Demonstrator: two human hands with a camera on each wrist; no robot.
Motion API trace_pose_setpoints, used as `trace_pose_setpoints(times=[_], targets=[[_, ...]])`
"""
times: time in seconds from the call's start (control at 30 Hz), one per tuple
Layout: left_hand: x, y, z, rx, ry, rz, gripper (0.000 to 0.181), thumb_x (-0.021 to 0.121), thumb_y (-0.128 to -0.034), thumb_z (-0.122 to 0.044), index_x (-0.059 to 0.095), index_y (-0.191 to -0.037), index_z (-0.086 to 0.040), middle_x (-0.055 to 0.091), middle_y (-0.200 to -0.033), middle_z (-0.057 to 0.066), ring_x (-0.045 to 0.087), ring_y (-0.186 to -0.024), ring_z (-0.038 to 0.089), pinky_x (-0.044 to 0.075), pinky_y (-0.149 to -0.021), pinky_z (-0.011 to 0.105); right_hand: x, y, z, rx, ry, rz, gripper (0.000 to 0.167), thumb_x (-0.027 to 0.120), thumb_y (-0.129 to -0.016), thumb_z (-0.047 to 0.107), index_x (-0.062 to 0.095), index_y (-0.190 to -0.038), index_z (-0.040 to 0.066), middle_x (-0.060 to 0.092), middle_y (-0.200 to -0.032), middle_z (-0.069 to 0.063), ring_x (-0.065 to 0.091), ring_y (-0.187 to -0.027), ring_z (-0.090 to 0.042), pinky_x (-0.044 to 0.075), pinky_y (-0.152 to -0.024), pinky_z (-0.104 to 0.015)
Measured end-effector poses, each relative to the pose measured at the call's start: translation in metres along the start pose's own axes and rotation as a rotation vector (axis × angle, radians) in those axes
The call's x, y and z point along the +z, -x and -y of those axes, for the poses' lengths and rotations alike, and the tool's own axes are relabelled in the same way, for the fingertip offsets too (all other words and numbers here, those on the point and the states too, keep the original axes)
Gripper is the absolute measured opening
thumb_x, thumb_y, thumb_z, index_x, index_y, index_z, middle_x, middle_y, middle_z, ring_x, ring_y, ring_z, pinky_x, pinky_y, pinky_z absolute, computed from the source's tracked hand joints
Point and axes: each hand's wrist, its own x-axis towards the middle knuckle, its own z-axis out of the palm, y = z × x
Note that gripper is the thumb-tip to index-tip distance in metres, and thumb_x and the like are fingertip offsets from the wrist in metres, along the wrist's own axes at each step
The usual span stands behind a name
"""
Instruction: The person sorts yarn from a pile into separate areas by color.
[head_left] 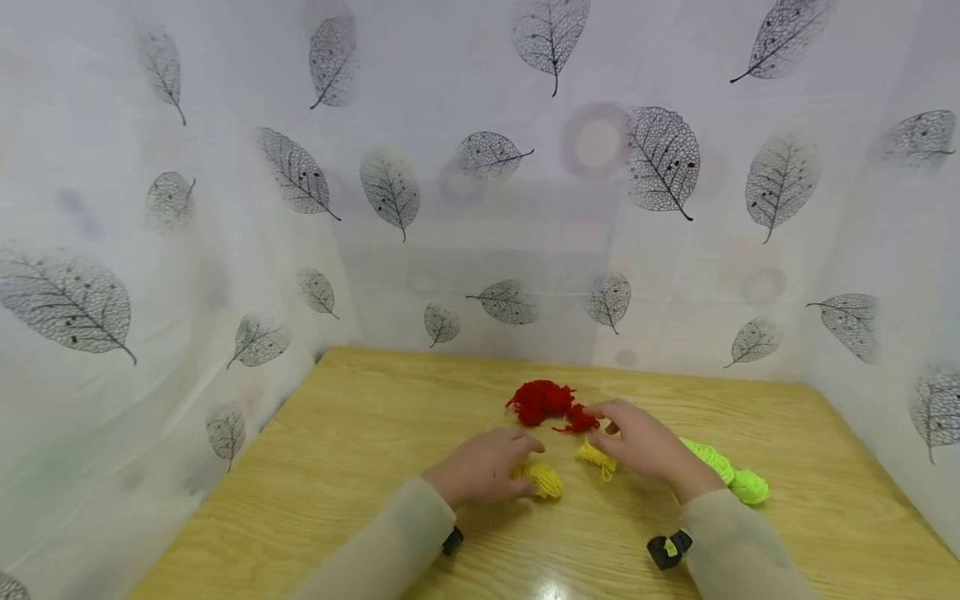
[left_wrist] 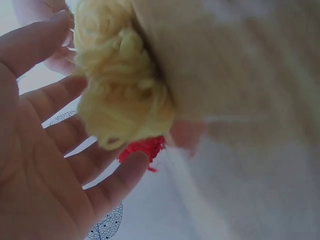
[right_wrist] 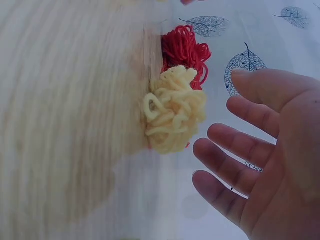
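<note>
My left hand (head_left: 489,469) is beside a bundle of yellow yarn (head_left: 545,481) on the table. In the left wrist view its fingers spread loosely around that yellow yarn (left_wrist: 120,85), not curled round it. My right hand (head_left: 643,442) hovers over a smaller yellow yarn piece (head_left: 597,458). Seen from the right wrist, its fingers (right_wrist: 235,160) are spread and apart from the yellow yarn (right_wrist: 175,112). Just past the right fingertips lies a small red yarn clump (head_left: 579,419), next to a larger red yarn bundle (head_left: 540,401).
Bright green yarn (head_left: 750,487) lies to the right, partly behind my right forearm. The wooden table (head_left: 360,417) has a sheer leaf-printed curtain (head_left: 465,225) along its back and sides. Black wrist cameras (head_left: 666,550) sit under both wrists.
</note>
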Motion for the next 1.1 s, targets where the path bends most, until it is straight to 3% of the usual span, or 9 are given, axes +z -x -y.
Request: trace_pose_setpoints(times=[0.23, 0.5, 0.87, 1.1], targets=[[0.007, -0.001, -0.005, -0.051, 0.009, 0.072, 0.056, 0.077, -0.0898, -0.04, 0.058, -0.141, -0.027, 0.057, -0.139, -0.008, 0.053, -0.128, 0.015, 0.044, -0.106, 0.038, 0.012, 0.007, -0.004, 0.03, -0.024, -0.008, 0.042, 0.069, -0.096, 0.023, 0.062, -0.135, 0.008, 0.062, -0.128, -0.011, 0.064, -0.102, -0.026, 0.054, -0.086, -0.048], [0.008, -0.003, -0.008, -0.082, 0.017, 0.096, 0.046, 0.075, -0.0925, -0.025, 0.062, -0.136, -0.027, 0.063, -0.13, -0.009, 0.058, -0.12, 0.013, 0.048, -0.101, 0.037, 0.021, 0.013, -0.006, 0.037, -0.018, -0.005, 0.046, 0.07, -0.095, 0.027, 0.062, -0.137, 0.009, 0.061, -0.133, -0.012, 0.061, -0.114, -0.033, 0.049, -0.096, -0.056], [0.006, 0.007, 0.001, -0.099, 0.034, 0.008, 0.042, 0.073, -0.0939, -0.023, 0.063, -0.135, -0.023, 0.064, -0.129, -0.007, 0.06, -0.119, 0.013, 0.049, -0.101, 0.036, 0.02, 0.013, -0.004, 0.038, -0.008, 0.01, 0.048, 0.071, -0.095, 0.026, 0.06, -0.139, 0.009, 0.059, -0.137, -0.016, 0.053, -0.127, -0.041, 0.041, -0.105, -0.061], [0.003, 0.02, 0.021, -0.121, 0.024, -0.087, 0.042, 0.071, -0.0942, -0.022, 0.062, -0.136, -0.018, 0.065, -0.132, -0.002, 0.061, -0.121, 0.017, 0.049, -0.101, 0.037, 0.024, 0.013, -0.006, 0.039, 0.005, 0.01, 0.048, 0.072, -0.094, 0.025, 0.061, -0.138, 0.01, 0.059, -0.137, -0.017, 0.053, -0.127, -0.042, 0.04, -0.105, -0.061]])
